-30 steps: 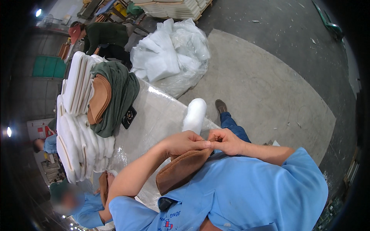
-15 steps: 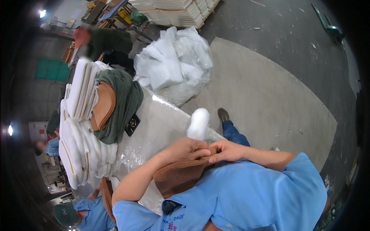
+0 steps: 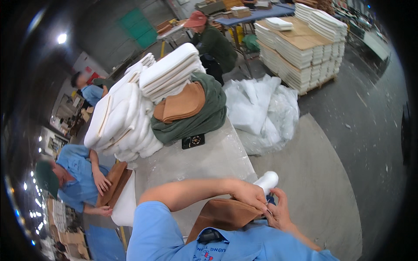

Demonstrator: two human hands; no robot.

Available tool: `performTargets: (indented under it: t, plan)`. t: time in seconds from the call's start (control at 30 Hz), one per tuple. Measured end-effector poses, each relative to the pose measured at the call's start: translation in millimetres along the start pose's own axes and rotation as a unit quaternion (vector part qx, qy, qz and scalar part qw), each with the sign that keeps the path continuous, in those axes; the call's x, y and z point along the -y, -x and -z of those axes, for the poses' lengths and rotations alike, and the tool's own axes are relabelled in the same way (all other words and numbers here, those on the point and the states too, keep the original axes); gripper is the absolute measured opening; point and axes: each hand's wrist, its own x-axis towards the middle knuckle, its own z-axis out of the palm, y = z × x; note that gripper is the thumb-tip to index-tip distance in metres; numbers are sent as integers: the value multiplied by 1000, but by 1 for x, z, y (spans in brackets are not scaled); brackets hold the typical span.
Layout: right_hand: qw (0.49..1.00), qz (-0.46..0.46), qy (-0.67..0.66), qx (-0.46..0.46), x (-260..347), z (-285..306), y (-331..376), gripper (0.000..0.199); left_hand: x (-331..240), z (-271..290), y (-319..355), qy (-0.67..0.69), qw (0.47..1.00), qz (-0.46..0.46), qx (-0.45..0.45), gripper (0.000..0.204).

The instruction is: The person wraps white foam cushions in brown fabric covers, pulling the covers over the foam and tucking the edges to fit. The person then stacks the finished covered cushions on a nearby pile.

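Observation:
My left hand [image 3: 251, 195] is closed on the edge of a brown fabric cushion cover [image 3: 226, 212], which lies against my shirt front. My right hand [image 3: 280, 212] meets it at the cover's corner, thumb and fingers pinched there; what exactly sits between the fingertips is too small to make out. Just beyond both hands, a rounded white padding piece [image 3: 267, 180] sticks up at the table corner. A small dark blue patch shows between the hands, and I cannot tell what it is.
The plastic-covered table [image 3: 204, 163] bears white cushion pads [image 3: 126, 117], a green cloth [image 3: 209, 122], folded brown covers [image 3: 185, 103] and a black phone [image 3: 193, 141]. A co-worker [image 3: 82, 174] handles brown fabric at left. Bagged white padding [image 3: 261, 113] and a pallet stack [image 3: 300, 48] stand beyond.
My view has tilted up and turned, showing more of the room. My hands have shifted right along the cover's edge, and my right hand is now more upright with its fingers raised.

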Motion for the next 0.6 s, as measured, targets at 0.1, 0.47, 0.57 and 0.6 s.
performTargets:
  t: [0.1, 0.47, 0.57, 0.6]
  plan:
    - [999, -34, 7, 17, -4, 4, -3, 21, 2, -10, 3, -83, 987, -52, -126, 41]
    - [977, -91, -128, 148, -39, 15, -57, 32, 22, 7, -6, -267, 890, -170, -327, 35]
    - [971, -121, -139, 156, -43, 16, -61, 37, 29, 15, -8, -222, 907, -168, -316, 36]
    - [966, -135, -158, 153, -46, 16, -60, 38, 28, 18, -7, -203, 915, -161, -309, 36]
